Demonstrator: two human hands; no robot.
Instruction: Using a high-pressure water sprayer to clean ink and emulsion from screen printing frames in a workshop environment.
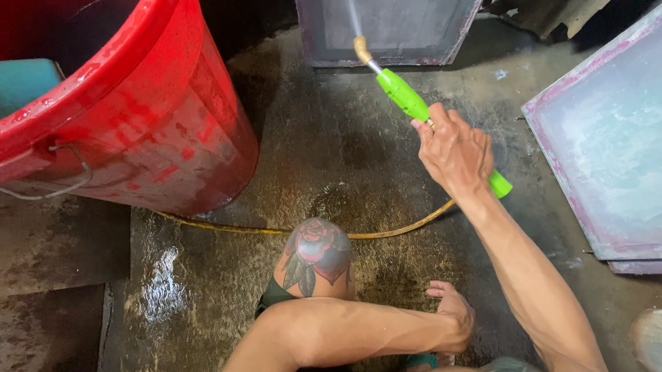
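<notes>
Head view: a big red tub [128,113] fills the wet concrete floor's [332,149] top-left corner; framed screens lean at the top edge [388,27] and right edge [611,137]. Mid-floor, the right hand [457,150] is clenched around a green spray wand [404,97], probably light, stiff and slippery; best gripped mid-barrel. A yellow hose [388,232] trails behind. The left hand [455,315] rests slack, grasping nothing.
</notes>
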